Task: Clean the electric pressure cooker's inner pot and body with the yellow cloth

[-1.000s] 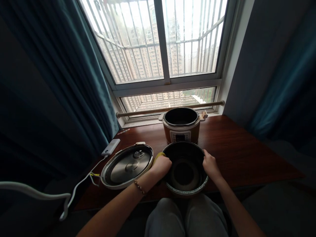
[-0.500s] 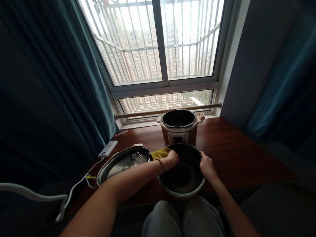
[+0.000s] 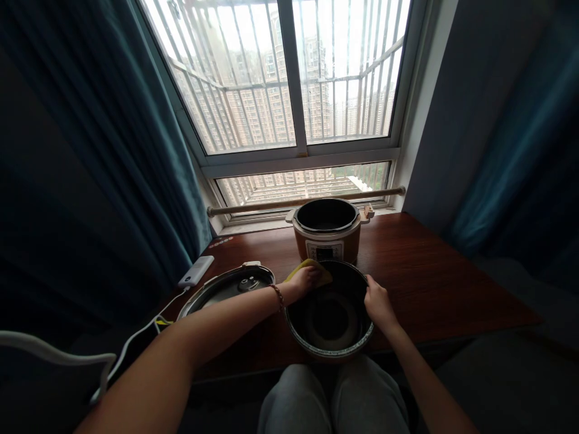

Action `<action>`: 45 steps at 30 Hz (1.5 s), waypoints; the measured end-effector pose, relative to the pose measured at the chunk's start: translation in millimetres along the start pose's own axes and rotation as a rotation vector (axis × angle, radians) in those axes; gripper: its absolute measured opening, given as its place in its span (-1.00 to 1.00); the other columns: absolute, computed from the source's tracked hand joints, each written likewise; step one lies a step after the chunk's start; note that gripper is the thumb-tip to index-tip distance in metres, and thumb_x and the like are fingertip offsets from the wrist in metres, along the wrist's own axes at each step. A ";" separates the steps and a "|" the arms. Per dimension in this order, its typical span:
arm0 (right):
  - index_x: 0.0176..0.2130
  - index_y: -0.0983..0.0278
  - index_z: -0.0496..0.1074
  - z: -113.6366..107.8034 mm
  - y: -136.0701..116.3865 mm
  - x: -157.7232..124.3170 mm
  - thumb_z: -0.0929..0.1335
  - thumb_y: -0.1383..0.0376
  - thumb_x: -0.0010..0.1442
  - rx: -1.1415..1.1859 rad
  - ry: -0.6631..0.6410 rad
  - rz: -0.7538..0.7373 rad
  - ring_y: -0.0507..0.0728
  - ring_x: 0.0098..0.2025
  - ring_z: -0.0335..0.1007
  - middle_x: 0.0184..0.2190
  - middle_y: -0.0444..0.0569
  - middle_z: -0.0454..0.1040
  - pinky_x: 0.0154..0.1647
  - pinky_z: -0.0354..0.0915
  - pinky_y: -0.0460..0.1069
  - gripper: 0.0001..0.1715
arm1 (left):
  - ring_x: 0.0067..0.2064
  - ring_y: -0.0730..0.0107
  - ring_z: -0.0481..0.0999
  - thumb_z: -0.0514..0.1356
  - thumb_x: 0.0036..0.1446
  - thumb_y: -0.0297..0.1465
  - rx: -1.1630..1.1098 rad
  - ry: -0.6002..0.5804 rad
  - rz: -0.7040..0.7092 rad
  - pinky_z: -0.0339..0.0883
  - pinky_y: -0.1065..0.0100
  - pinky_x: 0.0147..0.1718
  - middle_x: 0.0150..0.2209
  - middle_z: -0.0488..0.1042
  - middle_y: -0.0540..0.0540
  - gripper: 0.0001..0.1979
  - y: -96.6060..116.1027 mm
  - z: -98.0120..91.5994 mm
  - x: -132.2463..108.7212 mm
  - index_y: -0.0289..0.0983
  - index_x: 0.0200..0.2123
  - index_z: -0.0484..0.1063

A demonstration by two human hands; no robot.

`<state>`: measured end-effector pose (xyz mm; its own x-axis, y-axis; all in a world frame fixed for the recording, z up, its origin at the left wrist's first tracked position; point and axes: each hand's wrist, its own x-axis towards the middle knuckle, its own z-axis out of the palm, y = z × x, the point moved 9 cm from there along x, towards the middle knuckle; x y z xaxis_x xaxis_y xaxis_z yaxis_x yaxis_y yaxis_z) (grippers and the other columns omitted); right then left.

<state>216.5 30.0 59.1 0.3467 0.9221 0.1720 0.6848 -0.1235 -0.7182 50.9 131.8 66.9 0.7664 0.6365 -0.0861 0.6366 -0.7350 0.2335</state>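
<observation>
A dark round inner pot (image 3: 329,319) is tilted toward me at the table's front edge, just above my knees. My right hand (image 3: 379,303) grips its rim on the right side. On the left of the rim, my left hand (image 3: 304,281) is closed on a yellow cloth (image 3: 323,277), which lies against the inner wall and over the rim. Behind the pot stands an electric pressure cooker (image 3: 327,232) with a brown and white body and a dark opening. The cooker's lid (image 3: 226,286) lies upturned to the left, partly hidden by my left forearm.
The dark red wooden table (image 3: 434,271) stretches to the right. A white power strip (image 3: 196,271) with a cord lies at the left edge. Blue curtains (image 3: 149,150) hang at the left, and a barred window (image 3: 248,90) rises behind.
My left hand has shifted slightly left and up along the pot's rim. The cloth now shows over the inner wall beyond the fingers. My right hand keeps its grip.
</observation>
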 end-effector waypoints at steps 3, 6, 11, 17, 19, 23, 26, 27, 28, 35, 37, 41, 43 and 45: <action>-0.05 0.37 0.31 -0.4 -0.8 -0.3 0.09 0.55 0.08 -0.008 0.007 -0.008 0.10 -0.15 0.39 -0.21 0.10 0.46 -0.17 0.23 -0.10 -0.52 | -0.02 0.34 0.42 0.13 -0.26 -0.70 -0.209 0.078 -0.084 0.19 0.26 -0.01 -0.13 0.53 0.03 -0.65 -7.2 -9.4 5.0 -0.16 -0.49 0.52; -0.05 0.37 0.31 1.5 0.5 -0.2 0.09 0.55 0.07 -0.010 0.006 -0.002 0.11 -0.16 0.39 -0.22 0.11 0.46 -0.18 0.24 -0.10 -0.51 | 0.10 0.42 0.30 0.12 -0.17 -0.72 -0.120 -0.009 0.074 -0.02 0.30 0.14 0.01 0.43 0.02 -0.63 2.4 -7.1 0.4 -0.17 -0.38 0.52; -0.01 0.42 0.29 3.7 3.9 0.3 0.09 0.57 0.06 -0.026 0.012 0.036 0.13 -0.11 0.38 -0.17 0.15 0.44 -0.13 0.24 -0.08 -0.48 | 0.25 0.31 0.02 0.04 0.08 -0.59 0.101 -0.084 0.184 -0.37 0.14 0.22 0.16 0.24 -0.14 -0.69 4.3 -2.1 -24.5 -0.29 -0.14 0.43; 0.00 0.43 0.29 0.7 2.0 -0.9 0.10 0.60 0.02 -0.023 0.052 0.043 0.12 -0.11 0.37 -0.17 0.16 0.45 -0.10 0.24 -0.05 -0.44 | 0.10 0.16 0.22 0.07 0.05 -0.49 0.341 -0.087 0.090 -0.20 0.05 0.15 -0.11 0.47 -0.22 -0.77 9.9 3.0 -56.8 -0.32 -0.24 0.47; 0.01 0.44 0.29 0.0 1.8 -1.4 0.11 0.61 0.01 -0.025 0.062 0.045 0.13 -0.11 0.37 -0.17 0.17 0.45 -0.09 0.24 -0.04 -0.43 | -0.05 0.17 0.33 0.05 0.07 -0.44 0.394 -0.092 0.071 -0.08 0.06 0.10 -0.27 0.51 -0.17 -0.80 14.9 2.8 -67.1 -0.29 -0.33 0.48; 0.02 0.44 0.28 -0.8 2.4 -1.5 0.11 0.60 0.01 -0.034 0.061 0.057 0.14 -0.10 0.37 -0.16 0.18 0.45 -0.10 0.24 -0.04 -0.43 | -0.29 0.24 0.42 0.03 0.06 -0.44 0.404 -0.181 0.087 0.07 0.12 -0.02 -0.42 0.51 -0.14 -0.77 28.3 3.2 -86.2 -0.28 -0.47 0.49; 0.00 0.43 0.30 -0.3 2.1 -0.9 0.10 0.59 0.03 -0.023 0.042 0.062 0.14 -0.09 0.37 -0.17 0.17 0.45 -0.10 0.24 -0.06 -0.45 | -0.37 0.28 0.45 -0.02 0.08 -0.45 0.332 -0.210 0.091 0.18 0.18 -0.14 -0.44 0.52 -0.17 -0.71 43.0 -4.0 -98.2 -0.29 -0.45 0.50; -0.01 0.43 0.30 0.0 2.1 -0.8 0.10 0.59 0.04 -0.022 0.036 0.065 0.14 -0.09 0.37 -0.18 0.16 0.45 -0.10 0.24 -0.06 -0.46 | -0.38 0.26 0.46 -0.05 0.09 -0.45 0.301 -0.218 0.084 0.20 0.19 -0.18 -0.44 0.52 -0.18 -0.69 48.4 -6.3 -101.7 -0.30 -0.45 0.50; -0.01 0.43 0.30 0.1 2.2 -0.7 0.10 0.58 0.04 -0.023 0.032 0.069 0.14 -0.09 0.37 -0.18 0.16 0.45 -0.11 0.24 -0.07 -0.46 | -0.37 0.24 0.47 -0.06 0.10 -0.44 0.271 -0.231 0.071 0.22 0.20 -0.21 -0.45 0.52 -0.19 -0.67 53.6 -7.6 -104.9 -0.31 -0.45 0.50; 0.02 0.45 0.29 2.0 4.4 -0.8 0.11 0.57 0.05 -0.052 0.027 0.081 0.15 -0.09 0.37 -0.14 0.18 0.44 -0.09 0.24 -0.05 -0.46 | -0.31 0.19 0.53 -0.10 0.12 -0.38 0.105 -0.289 -0.050 0.28 0.30 -0.39 -0.33 0.55 -0.16 -0.67 91.4 6.1 -112.8 -0.23 -0.30 0.47; 0.03 0.45 0.28 2.1 5.1 -0.5 0.11 0.57 0.06 -0.048 0.031 0.075 0.15 -0.08 0.37 -0.13 0.18 0.44 -0.08 0.24 -0.05 -0.45 | -0.33 0.20 0.53 -0.11 0.14 -0.36 0.052 -0.264 -0.072 0.27 0.31 -0.42 -0.34 0.55 -0.14 -0.68 100.8 8.1 -110.9 -0.21 -0.29 0.45; 0.05 0.47 0.27 0.8 4.1 -0.4 0.11 0.55 0.07 -0.035 0.045 0.050 0.16 -0.03 0.35 -0.09 0.20 0.43 -0.04 0.24 -0.03 -0.45 | -0.40 0.27 0.51 -0.12 0.18 -0.33 -0.156 -0.158 -0.102 0.25 0.36 -0.47 -0.42 0.53 -0.10 -0.66 98.9 0.4 -105.8 -0.23 -0.37 0.43; 0.06 0.46 0.27 0.3 3.9 -1.0 0.11 0.52 0.09 -0.021 0.053 0.051 0.16 -0.02 0.35 -0.08 0.18 0.43 -0.02 0.24 -0.03 -0.46 | -0.40 0.35 0.49 -0.11 0.18 -0.35 -0.343 -0.029 -0.120 0.28 0.40 -0.45 -0.40 0.52 -0.08 -0.69 80.5 -10.9 -101.6 -0.24 -0.35 0.42; 0.06 0.45 0.28 -0.2 5.0 -1.8 0.11 0.49 0.10 -0.006 0.067 0.064 0.14 -0.02 0.35 -0.07 0.16 0.43 -0.01 0.23 -0.03 -0.46 | -0.34 0.39 0.49 -0.08 0.17 -0.38 -0.494 0.214 -0.180 0.32 0.41 -0.36 -0.33 0.51 -0.07 -0.73 45.6 -28.5 -99.3 -0.26 -0.27 0.41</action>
<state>219.4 27.7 55.4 0.4316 0.8857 0.1711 0.6641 -0.1836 -0.7248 1.4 41.8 113.7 0.5824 0.8126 0.0197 0.6005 -0.4465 0.6633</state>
